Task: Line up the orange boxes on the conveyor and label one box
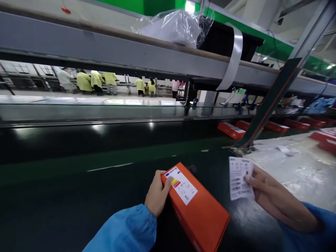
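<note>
A long dark green conveyor belt runs across the view, low enough that a box can lie flat on it within arm's reach. More flat orange boxes lie further along its far edge, well apart from the hands, set down in a row as the line carries them. To the right, a pale, plastic-covered work surface gives a place for loose paper slips.

The flat rectangular orange cardboard box lies on the belt directly in front of the person, angled so one corner points away. Its top face is plain orange, clean and uncrushed, with a white energy-rating label stuck near the far corner, showing coloured bars.

The left hand grasps that far corner, thumb pressing on the label edge, apparently steadying the box. The right hand pinches a small white printed sticker sheet between thumb and fingers, held upright just right of the box, its barcodes facing the person.
</note>
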Motion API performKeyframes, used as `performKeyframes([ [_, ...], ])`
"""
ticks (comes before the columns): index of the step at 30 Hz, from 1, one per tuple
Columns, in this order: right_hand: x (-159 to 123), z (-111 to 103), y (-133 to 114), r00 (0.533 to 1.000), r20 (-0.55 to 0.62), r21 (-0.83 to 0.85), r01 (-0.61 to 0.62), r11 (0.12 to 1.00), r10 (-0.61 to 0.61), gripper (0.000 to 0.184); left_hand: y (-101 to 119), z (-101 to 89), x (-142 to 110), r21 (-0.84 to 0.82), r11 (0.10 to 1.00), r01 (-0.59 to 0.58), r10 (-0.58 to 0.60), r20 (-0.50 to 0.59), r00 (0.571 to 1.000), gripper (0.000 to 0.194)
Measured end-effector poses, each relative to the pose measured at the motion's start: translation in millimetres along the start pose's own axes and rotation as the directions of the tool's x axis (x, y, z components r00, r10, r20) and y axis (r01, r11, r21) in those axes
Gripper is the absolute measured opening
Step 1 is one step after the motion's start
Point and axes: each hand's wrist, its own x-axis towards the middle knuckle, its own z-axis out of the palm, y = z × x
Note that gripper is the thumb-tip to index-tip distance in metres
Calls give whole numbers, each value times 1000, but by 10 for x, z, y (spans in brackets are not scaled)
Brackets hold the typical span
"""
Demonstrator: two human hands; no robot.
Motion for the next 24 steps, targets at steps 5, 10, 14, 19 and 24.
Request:
performKeyframes([
  [5, -46, 78, 212, 901, 399, -187, -100, 977, 169, 54, -4, 40, -23, 6, 1000, -5, 5, -14, 1000, 65],
  [10, 58, 286, 257, 784, 558, -363, -65, 929, 273, 40, 0, 52, -39, 7, 1000, -28, 28, -2, 1000, 58],
  [14, 92, 311, 201, 820, 514, -396, -32, 918, 251, 40, -11, 57, -42, 22, 999, -26, 26, 2, 1000, 44],
  [19, 76, 241, 316, 834, 504, -394, -11, 919, 226, 41, 7, 60, -54, 25, 1000, 4, -5, 14, 1000, 32],
  [24, 65, 183, 323, 861, 458, -439, 3, 898, 221, 46, 33, 60, -48, 35, 999, -2, 2, 8, 1000, 27],
])
